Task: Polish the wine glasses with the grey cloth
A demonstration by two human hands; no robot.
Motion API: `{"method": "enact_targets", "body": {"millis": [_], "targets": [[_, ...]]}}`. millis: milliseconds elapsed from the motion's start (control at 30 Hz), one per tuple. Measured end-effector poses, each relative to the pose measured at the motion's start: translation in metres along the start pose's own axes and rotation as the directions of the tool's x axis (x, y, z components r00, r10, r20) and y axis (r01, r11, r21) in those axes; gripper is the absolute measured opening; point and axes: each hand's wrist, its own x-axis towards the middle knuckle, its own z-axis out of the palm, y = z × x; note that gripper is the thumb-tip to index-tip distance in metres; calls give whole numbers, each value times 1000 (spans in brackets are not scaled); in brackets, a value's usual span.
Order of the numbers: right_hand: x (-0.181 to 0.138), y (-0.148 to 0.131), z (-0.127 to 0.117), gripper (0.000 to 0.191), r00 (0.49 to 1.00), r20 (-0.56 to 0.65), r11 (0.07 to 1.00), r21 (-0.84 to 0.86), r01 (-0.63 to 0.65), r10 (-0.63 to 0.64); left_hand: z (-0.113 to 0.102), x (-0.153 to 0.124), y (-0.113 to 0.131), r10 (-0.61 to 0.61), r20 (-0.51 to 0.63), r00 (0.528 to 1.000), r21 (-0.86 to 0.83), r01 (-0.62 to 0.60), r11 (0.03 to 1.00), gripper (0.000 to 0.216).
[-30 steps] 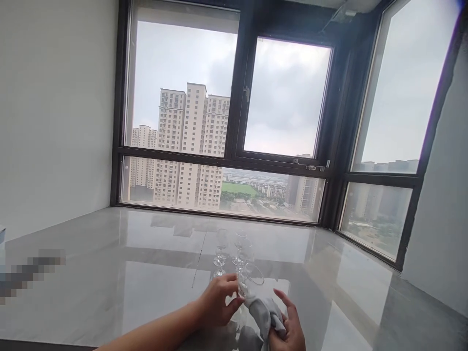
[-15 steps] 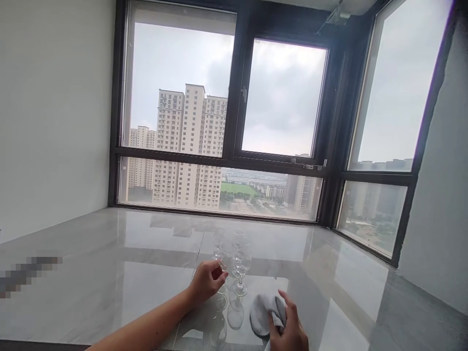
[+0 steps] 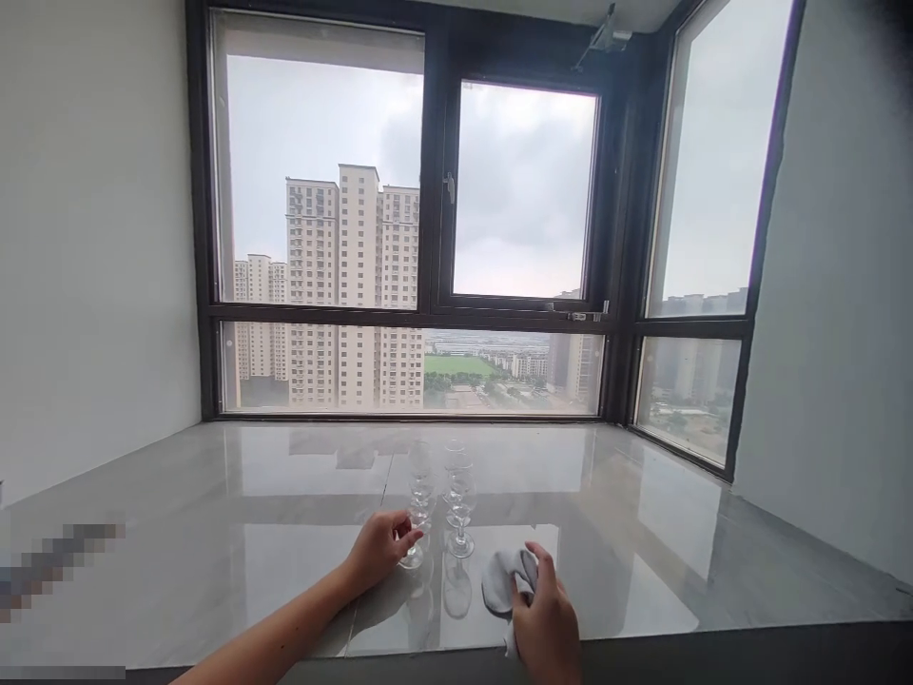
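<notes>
Several clear stemmed glasses [image 3: 460, 504] stand in two short rows on the glossy grey stone ledge [image 3: 214, 533] before the window. My left hand [image 3: 381, 544] is closed round the stem of the nearest left glass [image 3: 417, 518], which stands upright on the ledge. My right hand [image 3: 546, 618] grips a crumpled grey cloth [image 3: 503, 580] that rests on the ledge just right of the glasses.
A large dark-framed corner window [image 3: 435, 238] runs along the back and right of the ledge. White walls close in the left and right sides. The ledge's front edge [image 3: 713, 652] lies close to me. A blurred patch sits at the far left.
My left hand carried the glass from over the cloth and set it down upright in the left row. My right hand lowered the cloth onto the ledge. The view shifted right.
</notes>
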Motion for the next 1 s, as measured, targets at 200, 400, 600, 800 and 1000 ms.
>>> {"method": "enact_targets", "body": {"millis": [200, 400, 600, 800, 1000], "targets": [[2, -3, -2, 47, 999, 42, 998, -54, -18, 21, -35, -6, -30, -114, -73, 991, 128, 123, 984, 30], [4, -4, -5, 44, 998, 64, 999, -47, -8, 11, -80, 3, -67, -270, -181, 945, 237, 309, 921, 27], [7, 4, -3, 46, 994, 105, 999, -50, -10, 16, -111, 25, -91, -403, -270, 875, 275, 471, 838, 18], [3, 7, 5, 43, 999, 40, 996, -86, 9, -5, -118, 33, -94, -505, -349, 789, 331, 608, 722, 15], [4, 2, 3, 46, 990, 125, 991, -126, -55, 70, -82, 2, -64, -476, -308, 824, 418, 567, 710, 23]]}}
